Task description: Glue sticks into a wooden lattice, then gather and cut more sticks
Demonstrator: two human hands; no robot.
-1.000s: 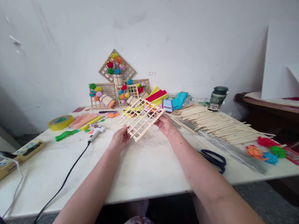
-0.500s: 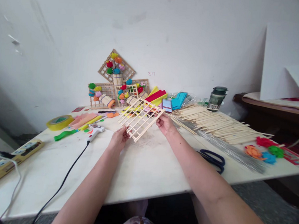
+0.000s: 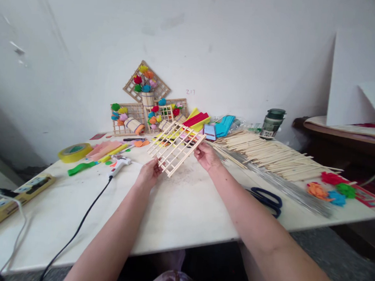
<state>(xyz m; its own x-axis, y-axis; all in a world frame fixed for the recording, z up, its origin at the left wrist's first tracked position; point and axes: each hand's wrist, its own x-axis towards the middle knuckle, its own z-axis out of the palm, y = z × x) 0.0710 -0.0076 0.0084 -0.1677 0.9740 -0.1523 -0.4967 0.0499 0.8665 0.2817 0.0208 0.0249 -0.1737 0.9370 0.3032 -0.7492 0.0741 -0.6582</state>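
Pale, square-gridded wooden-stick lattice (image 3: 176, 149) is held tilted over the white worktop (image 3: 181, 218); the left hand (image 3: 149, 172) grips its near-left edge, the right hand (image 3: 208, 156) its right corner. Versus half a second ago: same grips, tilt almost unchanged; judged a steady hold, no stick added. Left of lattice: white plastic glue gun (image 3: 120, 166). Right: dark-blue-handled scissors (image 3: 267, 201), loose pale wooden sticks (image 3: 267, 155). Behind: brown stick panels bearing multicoloured flowers (image 3: 146, 88).

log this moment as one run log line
left hand: holding stick lattice, left edge | right hand: holding near right corner | stick lattice: tilted, above table | glue gun: on table, left of hands
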